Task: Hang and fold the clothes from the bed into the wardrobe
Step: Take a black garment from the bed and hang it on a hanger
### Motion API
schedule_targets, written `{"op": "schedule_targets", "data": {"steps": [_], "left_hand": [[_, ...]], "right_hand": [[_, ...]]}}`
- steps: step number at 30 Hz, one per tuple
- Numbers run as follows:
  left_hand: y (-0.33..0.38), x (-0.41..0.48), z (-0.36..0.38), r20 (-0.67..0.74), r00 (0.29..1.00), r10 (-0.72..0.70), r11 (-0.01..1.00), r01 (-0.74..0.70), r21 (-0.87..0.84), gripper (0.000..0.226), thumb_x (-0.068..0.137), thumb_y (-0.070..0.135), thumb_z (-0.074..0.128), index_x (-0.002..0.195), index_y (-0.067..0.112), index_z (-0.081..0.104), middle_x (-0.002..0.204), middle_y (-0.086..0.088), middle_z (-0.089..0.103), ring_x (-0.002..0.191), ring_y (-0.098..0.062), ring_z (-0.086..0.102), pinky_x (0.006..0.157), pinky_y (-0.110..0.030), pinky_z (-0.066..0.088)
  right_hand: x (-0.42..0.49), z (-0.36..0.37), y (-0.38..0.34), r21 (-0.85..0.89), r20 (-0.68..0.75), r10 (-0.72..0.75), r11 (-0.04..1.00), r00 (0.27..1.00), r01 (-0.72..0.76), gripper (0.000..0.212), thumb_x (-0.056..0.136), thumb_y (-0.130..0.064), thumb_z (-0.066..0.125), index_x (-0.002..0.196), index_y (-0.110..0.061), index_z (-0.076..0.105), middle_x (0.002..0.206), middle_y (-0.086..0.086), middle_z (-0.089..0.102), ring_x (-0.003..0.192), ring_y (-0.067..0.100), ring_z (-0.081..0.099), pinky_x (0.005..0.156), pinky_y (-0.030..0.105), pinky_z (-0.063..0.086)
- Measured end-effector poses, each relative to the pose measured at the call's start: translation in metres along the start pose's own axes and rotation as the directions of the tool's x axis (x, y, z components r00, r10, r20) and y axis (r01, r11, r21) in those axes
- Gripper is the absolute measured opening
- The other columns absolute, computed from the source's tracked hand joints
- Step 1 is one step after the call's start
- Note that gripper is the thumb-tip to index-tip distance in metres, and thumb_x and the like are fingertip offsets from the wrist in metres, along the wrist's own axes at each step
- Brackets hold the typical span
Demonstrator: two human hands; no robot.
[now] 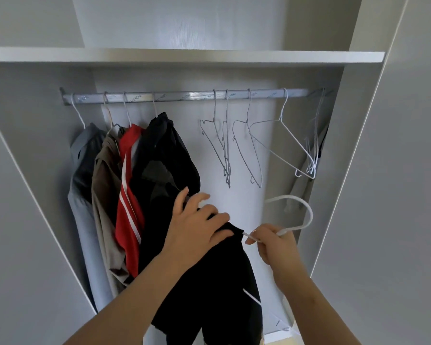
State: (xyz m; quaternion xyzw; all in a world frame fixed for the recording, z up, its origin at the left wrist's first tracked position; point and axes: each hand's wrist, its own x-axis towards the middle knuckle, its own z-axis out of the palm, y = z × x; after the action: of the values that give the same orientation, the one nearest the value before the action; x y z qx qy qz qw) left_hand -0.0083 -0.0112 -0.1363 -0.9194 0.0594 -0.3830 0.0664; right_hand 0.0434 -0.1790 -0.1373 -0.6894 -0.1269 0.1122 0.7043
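Right hand (275,245) pinching white hanger (310,215), rail (184,96) gap (centre)

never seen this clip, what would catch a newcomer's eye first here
Low in the middle, the left hand rests on a black garment while the right hand grips a white hanger. Next, the red striped top among clothes hanging left on the rail.

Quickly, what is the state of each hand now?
Left hand: open, fingers resting on the black garment.
Right hand: closed, holding the white hanger.
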Motion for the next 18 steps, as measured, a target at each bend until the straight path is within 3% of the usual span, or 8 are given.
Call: {"op": "schedule_targets", "data": {"steps": [2,4,6,8,9,13,15,18], "left_hand": [[-0.001,0.003,-0.001,0.006,1.000,0.021,0.995,-0.020,-0.101,0.036,0.086,0.043,0.048,0.075,0.019,0.072,0.060,0.001,0.059,0.062,-0.018,0.061,0.066,-0.037,0.054],[0.004,0.003,-0.002,0.019,0.999,-0.043,0.987,0.045,-0.157,0.038,0.085,0.042,0.046,0.072,0.017,0.071,0.056,0.001,0.056,0.051,-0.016,0.057,0.046,-0.029,0.049],[0.010,0.003,-0.006,0.057,0.976,-0.208,0.949,0.215,-0.229,0.036,0.086,0.043,0.046,0.079,0.018,0.072,0.063,0.002,0.061,0.058,-0.015,0.060,0.050,-0.030,0.050],[0.012,0.007,-0.009,0.124,0.911,-0.393,0.865,0.413,-0.287,0.030,0.089,0.044,0.049,0.095,0.023,0.070,0.079,0.004,0.065,0.075,-0.013,0.062,0.066,-0.032,0.051],[0.012,0.011,-0.010,0.144,0.879,-0.454,0.825,0.476,-0.304,0.027,0.090,0.043,0.050,0.100,0.026,0.068,0.086,0.005,0.065,0.081,-0.012,0.060,0.071,-0.030,0.049],[0.015,0.024,-0.017,0.152,0.862,-0.484,0.788,0.504,-0.354,0.019,0.089,0.043,0.049,0.101,0.034,0.062,0.092,0.012,0.063,0.085,-0.007,0.057,0.073,-0.024,0.044],[0.016,0.027,-0.022,0.165,0.857,-0.488,0.770,0.511,-0.382,0.016,0.088,0.044,0.051,0.098,0.035,0.060,0.089,0.013,0.063,0.083,-0.007,0.058,0.072,-0.026,0.045],[0.014,0.029,-0.026,0.142,0.846,-0.513,0.733,0.518,-0.441,0.012,0.086,0.042,0.055,0.094,0.035,0.060,0.083,0.012,0.064,0.079,-0.008,0.059,0.073,-0.031,0.049]], "right_hand": [[0.001,-0.001,-0.001,-0.078,-0.067,-0.080,0.994,0.995,0.075,0.026,0.077,-0.002,0.054,0.051,0.003,0.052,0.046,0.004,0.030,0.045,0.011,0.027,0.045,0.021,0.025],[0.002,-0.002,-0.004,-0.195,-0.180,-0.233,0.961,0.956,0.198,0.027,0.080,-0.007,0.059,0.060,0.007,0.049,0.054,0.005,0.039,0.056,0.015,0.036,0.055,0.027,0.029],[0.001,-0.001,-0.007,-0.341,-0.266,-0.425,0.881,0.865,0.328,0.008,0.082,-0.009,0.064,0.076,-0.006,0.061,0.068,-0.011,0.051,0.076,0.014,0.047,0.072,0.029,0.036],[-0.003,0.003,-0.004,-0.406,-0.321,-0.537,0.822,0.780,0.399,0.019,0.080,-0.006,0.066,0.094,-0.018,0.062,0.089,-0.025,0.050,0.095,0.012,0.047,0.085,0.025,0.033],[-0.004,0.004,0.001,-0.396,-0.310,-0.542,0.820,0.781,0.412,0.025,0.080,-0.006,0.066,0.094,-0.024,0.059,0.092,-0.026,0.049,0.097,0.011,0.047,0.086,0.022,0.032],[-0.004,0.016,0.020,-0.313,-0.052,-0.312,0.907,0.949,0.281,0.026,0.085,-0.018,0.064,0.094,-0.038,0.051,0.096,-0.021,0.058,0.088,-0.002,0.056,0.073,0.007,0.042],[-0.001,0.019,0.025,-0.363,0.018,-0.318,0.881,0.948,0.302,0.024,0.085,-0.017,0.063,0.092,-0.036,0.051,0.087,-0.024,0.057,0.082,-0.007,0.054,0.073,0.005,0.040],[0.001,0.021,0.028,-0.419,0.137,-0.327,0.836,0.935,0.354,0.027,0.084,-0.018,0.063,0.067,-0.029,0.046,0.058,-0.021,0.049,0.059,-0.003,0.046,0.056,0.009,0.036]]}}
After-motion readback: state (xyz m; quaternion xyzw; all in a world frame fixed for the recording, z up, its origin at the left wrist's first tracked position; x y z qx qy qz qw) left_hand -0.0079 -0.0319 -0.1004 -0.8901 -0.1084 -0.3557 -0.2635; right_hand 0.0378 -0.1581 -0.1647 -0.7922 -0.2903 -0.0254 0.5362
